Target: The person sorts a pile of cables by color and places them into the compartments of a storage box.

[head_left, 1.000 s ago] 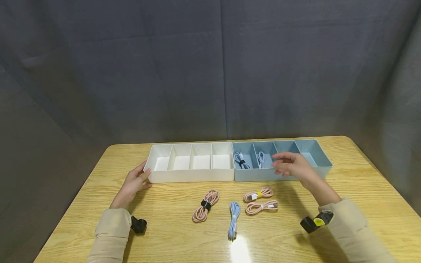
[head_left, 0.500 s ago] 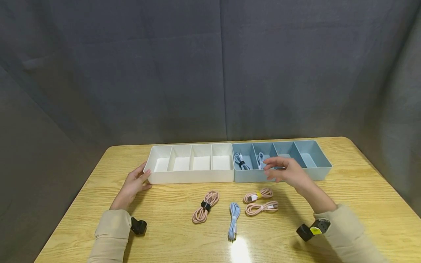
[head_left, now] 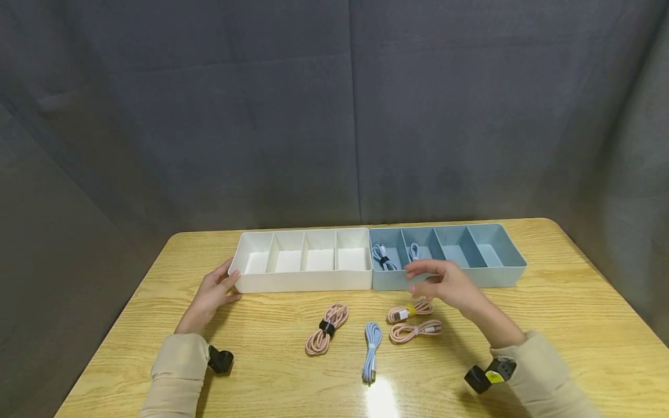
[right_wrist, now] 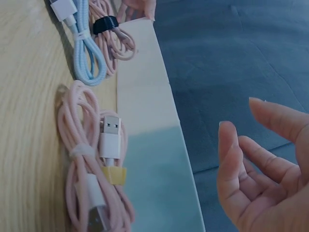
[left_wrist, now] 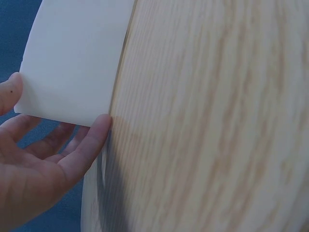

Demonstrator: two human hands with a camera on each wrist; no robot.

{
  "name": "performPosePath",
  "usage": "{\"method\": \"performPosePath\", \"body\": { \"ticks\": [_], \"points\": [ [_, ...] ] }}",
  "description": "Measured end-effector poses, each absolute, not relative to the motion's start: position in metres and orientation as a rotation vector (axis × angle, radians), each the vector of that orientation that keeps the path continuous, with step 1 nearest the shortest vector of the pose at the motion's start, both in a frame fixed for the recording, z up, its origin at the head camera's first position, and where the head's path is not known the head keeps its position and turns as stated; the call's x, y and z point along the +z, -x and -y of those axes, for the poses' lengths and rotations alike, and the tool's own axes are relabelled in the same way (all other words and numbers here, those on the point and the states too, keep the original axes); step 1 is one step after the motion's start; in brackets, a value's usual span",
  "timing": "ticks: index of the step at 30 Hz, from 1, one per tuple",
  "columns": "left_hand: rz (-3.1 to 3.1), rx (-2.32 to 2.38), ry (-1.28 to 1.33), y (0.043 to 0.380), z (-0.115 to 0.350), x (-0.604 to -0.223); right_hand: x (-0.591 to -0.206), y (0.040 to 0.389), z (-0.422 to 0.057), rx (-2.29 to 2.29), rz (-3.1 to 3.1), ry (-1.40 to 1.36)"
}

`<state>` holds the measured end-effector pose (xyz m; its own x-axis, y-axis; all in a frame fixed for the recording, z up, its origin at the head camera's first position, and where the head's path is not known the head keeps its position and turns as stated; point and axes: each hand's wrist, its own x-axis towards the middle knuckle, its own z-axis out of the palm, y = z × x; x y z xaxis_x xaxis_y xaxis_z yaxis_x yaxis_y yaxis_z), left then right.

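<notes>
My left hand (head_left: 211, 293) rests against the left end of a white divided box (head_left: 305, 283), its thumb at the front corner. In the left wrist view, the fingers (left_wrist: 89, 145) lie along the end wall. My right hand (head_left: 444, 284) holds nothing and hovers before the blue divided box (head_left: 444, 280), fingers loosely bent and thumb apart. Below it lie two coiled pink USB cables, one with a yellow tie (head_left: 410, 310) and one with a white tie (head_left: 415, 331). A coiled light-blue USB cable (head_left: 372, 342) and a pink cable with a black strap (head_left: 326, 329) lie further left.
The two boxes stand end to end along the back of the wooden table (head_left: 272, 371). Two blue cables, one black-strapped (head_left: 384, 258) and one partly hidden (head_left: 414, 251), lie in the blue box's left compartments. A dark curtain (head_left: 261, 116) hangs behind.
My right hand has moved left and toward me, from over the blue box to its front, above the pink cables. The left hand and the cables have stayed put.
</notes>
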<state>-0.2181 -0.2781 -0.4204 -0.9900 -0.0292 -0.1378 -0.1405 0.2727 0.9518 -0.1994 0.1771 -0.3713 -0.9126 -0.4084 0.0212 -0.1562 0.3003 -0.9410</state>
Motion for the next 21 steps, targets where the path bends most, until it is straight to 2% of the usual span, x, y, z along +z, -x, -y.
{"method": "performPosePath", "body": {
  "ticks": [7,21],
  "points": [
    [-2.426,1.835,0.151,0.217,0.278,-0.419,-0.381,0.199,-0.171,-1.585,-2.289,0.656],
    [-2.431,1.828,0.151,0.217,0.277,-0.419,-0.394,0.197,-0.154,-1.571,-2.112,0.699]
  ]
}}
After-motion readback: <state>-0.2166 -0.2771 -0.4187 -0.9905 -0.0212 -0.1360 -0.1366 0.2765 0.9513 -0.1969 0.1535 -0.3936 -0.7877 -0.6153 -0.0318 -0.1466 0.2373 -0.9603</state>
